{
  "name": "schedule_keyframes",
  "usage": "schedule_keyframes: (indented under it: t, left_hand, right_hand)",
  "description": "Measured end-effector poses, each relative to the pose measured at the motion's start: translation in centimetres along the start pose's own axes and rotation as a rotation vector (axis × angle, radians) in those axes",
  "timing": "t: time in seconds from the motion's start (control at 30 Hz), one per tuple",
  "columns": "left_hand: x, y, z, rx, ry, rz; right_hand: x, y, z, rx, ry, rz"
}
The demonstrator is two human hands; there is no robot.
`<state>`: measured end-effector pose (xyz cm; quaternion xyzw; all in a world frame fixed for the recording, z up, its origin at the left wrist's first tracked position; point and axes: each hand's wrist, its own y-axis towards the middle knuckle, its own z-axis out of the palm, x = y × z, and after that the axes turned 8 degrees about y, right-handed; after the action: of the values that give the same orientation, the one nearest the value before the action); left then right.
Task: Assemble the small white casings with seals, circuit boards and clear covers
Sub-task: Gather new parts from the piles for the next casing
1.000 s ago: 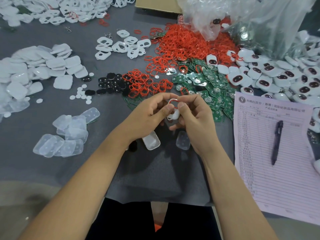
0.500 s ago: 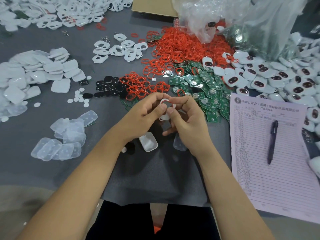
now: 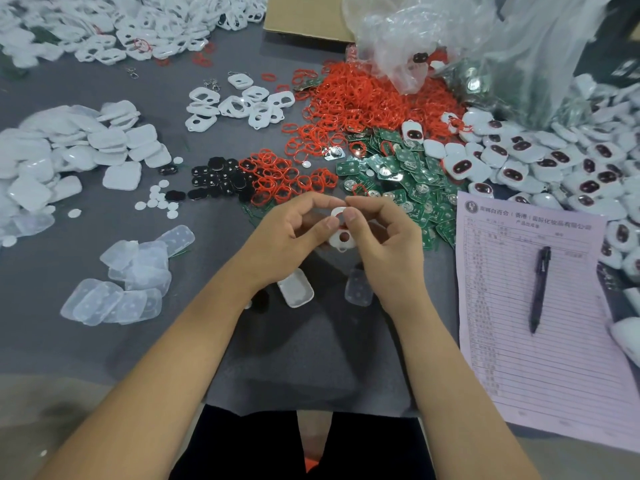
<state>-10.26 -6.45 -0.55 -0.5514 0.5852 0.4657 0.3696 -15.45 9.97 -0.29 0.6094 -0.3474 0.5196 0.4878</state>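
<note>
A small white casing point(image 3: 341, 237) with two holes and a red seal in it is held above the grey mat. My left hand point(image 3: 294, 233) pinches its left edge between thumb and forefinger. From the right, the fingertips of my right hand point(image 3: 384, 237) pinch its top at the seal. Below the hands lie a white casing back point(image 3: 295, 289) and a clear cover point(image 3: 358, 291). Behind them are piles of red seals point(image 3: 360, 98), green circuit boards point(image 3: 408, 174) and black pads point(image 3: 214, 178).
Assembled white casings point(image 3: 540, 157) heap up at the right, by a plastic bag point(image 3: 485, 39). A pink form point(image 3: 512, 341) carries a pen point(image 3: 538, 289). Clear covers point(image 3: 128, 282) and white backs point(image 3: 86, 150) lie left. Holed casings point(image 3: 239, 105) sit behind.
The casing has turned in my fingers, so its lower hole shows below them. Both hands stay together at the same place over the mat.
</note>
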Motion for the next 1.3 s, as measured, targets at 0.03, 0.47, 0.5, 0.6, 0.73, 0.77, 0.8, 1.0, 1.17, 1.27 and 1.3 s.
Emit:
schedule_keyframes:
  t: [0.03, 0.47, 0.5, 0.6, 0.73, 0.77, 0.8, 1.0, 1.17, 1.27, 1.3]
  left_hand:
    - [0.0, 0.0, -0.1, 0.003, -0.002, 0.005]
    - [-0.6, -0.1, 0.0, 0.047, -0.025, -0.092]
    - [-0.5, -0.1, 0.0, 0.06, -0.027, -0.097]
    - [-0.3, 0.0, 0.2, 0.113, 0.004, -0.098]
    - [0.0, 0.1, 0.3, 0.129, 0.033, -0.084]
    - [0.0, 0.1, 0.3, 0.123, 0.028, -0.08]
    - [-0.1, 0.1, 0.4, 0.116, 0.02, -0.072]
    - [-0.2, 0.1, 0.2, 0.076, -0.014, -0.06]
    - [-0.2, 0.3, 0.0, -0.033, -0.133, -0.08]
    - [0.1, 0.4, 0.0, -0.076, -0.172, -0.092]
    - [0.2, 0.4, -0.1, -0.08, -0.189, -0.089]
  right_hand:
    - [0.0, 0.0, 0.0, 0.003, -0.006, -0.001]
    - [1.0, -1.2, -4.6, -0.231, -0.394, -0.253]
    - [1.0, -1.8, -5.7, -0.273, -0.432, -0.263]
    - [0.6, -3.9, -8.2, -0.265, -0.563, -0.227]
    - [0.4, -6.1, -8.0, -0.159, -0.785, -0.274]
    - [0.5, -6.3, -7.8, -0.14, -0.841, -0.283]
    - [0.5, -6.4, -7.6, -0.126, -0.887, -0.285]
    - [-0.1, -5.7, -7.9, 0.027, -0.895, -0.348]
    - [-0.2, -4.9, -8.1, 0.074, -0.884, -0.37]
    - [0.5, -5.0, -7.2, 0.088, -0.972, -0.426]
    - [0.8, -5.0, -6.8, 0.105, -0.998, -0.432]
